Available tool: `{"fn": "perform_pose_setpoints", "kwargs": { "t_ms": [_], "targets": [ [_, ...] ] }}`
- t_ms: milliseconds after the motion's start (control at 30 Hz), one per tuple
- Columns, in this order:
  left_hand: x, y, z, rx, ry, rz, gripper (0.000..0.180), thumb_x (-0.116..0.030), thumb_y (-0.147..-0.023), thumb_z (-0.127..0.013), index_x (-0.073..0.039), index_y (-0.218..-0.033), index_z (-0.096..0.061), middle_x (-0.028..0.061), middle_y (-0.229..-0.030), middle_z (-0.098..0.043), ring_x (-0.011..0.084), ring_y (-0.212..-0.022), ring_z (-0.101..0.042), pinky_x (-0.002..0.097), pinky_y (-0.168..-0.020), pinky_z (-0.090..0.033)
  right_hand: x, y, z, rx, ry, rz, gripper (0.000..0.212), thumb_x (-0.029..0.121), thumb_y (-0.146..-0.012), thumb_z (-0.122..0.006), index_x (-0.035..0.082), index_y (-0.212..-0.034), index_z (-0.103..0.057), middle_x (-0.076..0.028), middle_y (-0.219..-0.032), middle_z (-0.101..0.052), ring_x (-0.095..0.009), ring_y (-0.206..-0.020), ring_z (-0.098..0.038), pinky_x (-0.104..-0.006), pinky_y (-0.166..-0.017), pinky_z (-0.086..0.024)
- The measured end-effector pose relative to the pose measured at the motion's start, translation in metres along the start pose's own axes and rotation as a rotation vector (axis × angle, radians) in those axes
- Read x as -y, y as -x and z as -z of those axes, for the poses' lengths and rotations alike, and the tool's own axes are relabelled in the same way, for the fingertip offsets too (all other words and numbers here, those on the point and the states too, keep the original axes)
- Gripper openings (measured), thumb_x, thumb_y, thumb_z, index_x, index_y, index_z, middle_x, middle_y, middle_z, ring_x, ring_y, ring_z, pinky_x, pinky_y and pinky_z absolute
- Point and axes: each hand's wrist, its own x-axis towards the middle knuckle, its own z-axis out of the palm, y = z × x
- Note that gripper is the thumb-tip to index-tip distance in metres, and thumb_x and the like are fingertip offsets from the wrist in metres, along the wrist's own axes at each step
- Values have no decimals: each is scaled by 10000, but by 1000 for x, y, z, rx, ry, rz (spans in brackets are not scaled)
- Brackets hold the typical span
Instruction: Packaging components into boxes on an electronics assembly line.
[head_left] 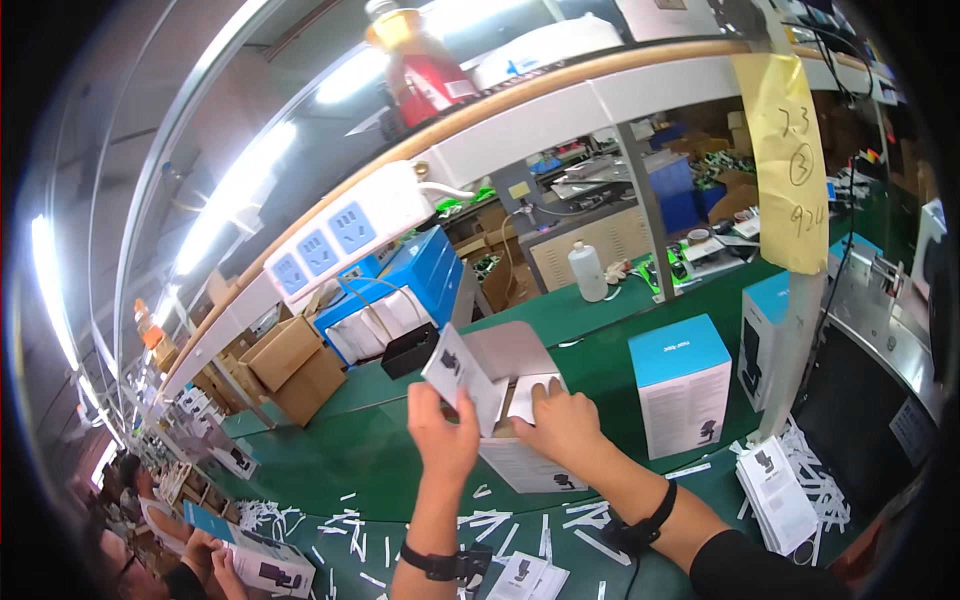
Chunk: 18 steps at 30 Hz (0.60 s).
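On the green bench stands an open white carton, its top flap raised at the back. My left hand pinches a white booklet, printed with a dark device picture, upright at the carton's left side. My right hand is at the carton's opening. Its fingers bend over a white piece inside and its thumb lies by the near rim; the fingertips are partly hidden. A closed box with a blue top stands to the right.
Paper strips litter the near bench. Booklets lie stacked at right and loose in front. Behind are a black tray and a white bottle. A metal post rises at right. A co-worker's hands hold another box at lower left.
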Motion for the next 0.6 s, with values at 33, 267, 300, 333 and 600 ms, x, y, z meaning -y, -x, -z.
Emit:
{"fn": "perform_pose_setpoints", "kwargs": {
  "t_ms": [33,267,300,333,600],
  "targets": [
    [-2,0,-7,-18,45,8,132,5,-854,-655,28,-968,-593,142,-923,-536,260,-753,-593,320,-559,-524,-3,2,-2,-2,4,7,550,485,-822,-728,-12,-1041,-639,-277,-1097,-672,-415,-692,-709,-476,-622,-589],
    [-11,-2,-25,-91,105,-180,223,27,-828,-676,50,-1031,-587,152,-944,-523,264,-698,-582,337,-561,-485,-17,9,2,-166,-116,38,439,359,-924,-634,-34,-1114,-590,-276,-1013,-687,-439,-665,-688,-484,-582,-575],
    [-10,0,-26,-85,120,-181,223,27,-828,-676,50,-1031,-587,152,-944,-523,264,-698,-582,337,-561,-485,-22,10,2,-191,-199,45,453,355,-942,-611,-42,-1158,-574,-284,-1018,-685,-440,-671,-690,-486,-575,-580],
    [-8,1,-26,-4,32,-162,244,27,-826,-675,50,-1052,-584,158,-946,-521,279,-704,-578,357,-575,-480,-24,12,3,-193,-194,41,453,355,-942,-611,-42,-1158,-574,-284,-1018,-685,-440,-671,-690,-486,-575,-580],
    [20,19,-34,-8,-197,-147,339,72,-806,-671,39,-1123,-554,172,-943,-510,327,-757,-565,395,-631,-484,-27,27,14,-360,-332,-24,446,227,-937,-616,-42,-1277,-509,-277,-880,-693,-456,-727,-684,-504,-631,-557]
  ]
}}
